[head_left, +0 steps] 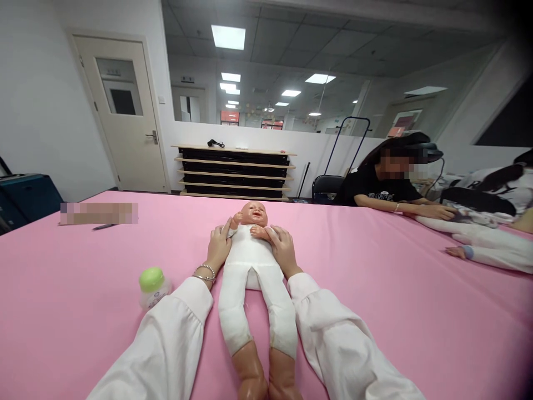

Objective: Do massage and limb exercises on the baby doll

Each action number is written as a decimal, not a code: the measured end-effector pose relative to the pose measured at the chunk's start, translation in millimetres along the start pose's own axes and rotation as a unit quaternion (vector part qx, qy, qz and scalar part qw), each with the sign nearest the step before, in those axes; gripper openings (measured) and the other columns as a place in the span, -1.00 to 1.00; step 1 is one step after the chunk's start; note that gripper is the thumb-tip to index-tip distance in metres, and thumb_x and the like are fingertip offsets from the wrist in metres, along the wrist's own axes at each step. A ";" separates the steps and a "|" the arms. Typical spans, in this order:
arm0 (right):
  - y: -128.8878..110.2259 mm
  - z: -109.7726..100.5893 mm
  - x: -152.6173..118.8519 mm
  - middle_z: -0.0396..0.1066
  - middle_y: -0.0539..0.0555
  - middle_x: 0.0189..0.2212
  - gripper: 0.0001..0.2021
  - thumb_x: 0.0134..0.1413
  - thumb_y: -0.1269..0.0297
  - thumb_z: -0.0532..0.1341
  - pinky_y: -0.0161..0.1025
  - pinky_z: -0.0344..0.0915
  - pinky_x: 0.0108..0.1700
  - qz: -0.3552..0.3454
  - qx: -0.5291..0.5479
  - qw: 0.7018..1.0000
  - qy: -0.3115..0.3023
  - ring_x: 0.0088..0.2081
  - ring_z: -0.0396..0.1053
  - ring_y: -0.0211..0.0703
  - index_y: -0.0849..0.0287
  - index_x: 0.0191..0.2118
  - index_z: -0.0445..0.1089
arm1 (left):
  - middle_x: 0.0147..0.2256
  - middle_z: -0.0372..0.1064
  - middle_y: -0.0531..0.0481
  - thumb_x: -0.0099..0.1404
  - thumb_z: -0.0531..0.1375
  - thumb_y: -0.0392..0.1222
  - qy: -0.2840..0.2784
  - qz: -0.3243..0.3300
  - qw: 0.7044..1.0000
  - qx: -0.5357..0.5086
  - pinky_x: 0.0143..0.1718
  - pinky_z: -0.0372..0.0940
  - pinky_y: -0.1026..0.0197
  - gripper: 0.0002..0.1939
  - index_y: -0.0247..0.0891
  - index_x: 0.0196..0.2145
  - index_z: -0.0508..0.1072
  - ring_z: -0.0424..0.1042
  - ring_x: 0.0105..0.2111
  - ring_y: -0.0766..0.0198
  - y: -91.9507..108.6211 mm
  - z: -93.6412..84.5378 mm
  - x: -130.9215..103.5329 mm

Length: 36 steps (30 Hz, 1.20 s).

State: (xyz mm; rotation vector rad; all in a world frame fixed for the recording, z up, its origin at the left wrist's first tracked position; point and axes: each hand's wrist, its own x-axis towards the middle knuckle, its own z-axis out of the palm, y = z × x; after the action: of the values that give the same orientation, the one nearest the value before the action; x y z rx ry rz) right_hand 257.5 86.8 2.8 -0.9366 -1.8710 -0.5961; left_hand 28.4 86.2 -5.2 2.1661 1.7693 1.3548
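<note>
A baby doll [252, 250] lies on its back on the pink table cover [175, 339], its head away from me and its feet towards me. It has a white cloth body and bare plastic head, hands and lower legs. My left hand [219, 244], with bracelets at the wrist, is closed around the doll's arm on the left. On the other side, my right hand [285, 249] grips the doll's other arm near its forearm. The thumbs and parts of the fingers are hidden. A jar with a green lid [151, 279] stands left of my left forearm.
A blurred-out patch and a thin dark object [104, 226] lie at the table's far left. At the right, a person in a black top [381, 178] leans over the table by another white-bodied doll [499, 244]. Behind the table stands a low shelf [235, 172].
</note>
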 end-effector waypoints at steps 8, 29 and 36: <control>-0.2 -1.6 2.1 0.30 0.14 0.02 -0.66 0.23 0.36 0.00 -0.01 0.21 0.12 -0.057 0.076 0.995 -0.012 0.10 0.18 -0.08 0.08 0.08 0.29 | -0.08 0.15 -0.10 0.17 -0.01 -0.43 -0.027 0.044 0.996 0.079 -0.05 0.18 0.11 -0.32 -0.01 0.23 0.07 0.10 -0.15 0.13 7.4 -2.7 1.4; 5.8 9.0 3.7 0.34 0.18 -0.08 -0.61 0.04 0.22 0.13 -0.01 0.25 0.03 0.379 0.162 0.905 0.109 -0.04 0.30 -0.04 0.19 0.01 0.29 | -0.07 0.26 -0.18 0.20 0.03 -0.31 0.063 -0.163 0.980 -0.093 -0.05 0.22 0.07 -0.26 -0.19 0.29 -0.16 0.27 -0.09 0.12 4.2 -0.3 6.4; 40.8 8.7 -2.2 0.11 0.35 0.13 -0.53 0.06 0.33 -0.03 -0.09 0.15 0.13 0.600 0.185 0.727 0.279 0.13 0.17 -0.10 0.33 0.12 -0.01 | 0.17 0.04 -0.41 0.24 0.04 -0.14 0.140 -0.378 0.888 -0.223 0.00 0.24 0.13 -0.11 -0.53 0.26 -0.48 0.28 0.05 0.05 0.0 -6.3 7.4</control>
State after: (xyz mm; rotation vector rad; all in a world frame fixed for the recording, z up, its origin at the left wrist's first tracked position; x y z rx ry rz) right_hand 286.4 116.4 -2.4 -1.2600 -0.5215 0.2965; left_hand 24.3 89.2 3.1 0.9193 1.8306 1.6416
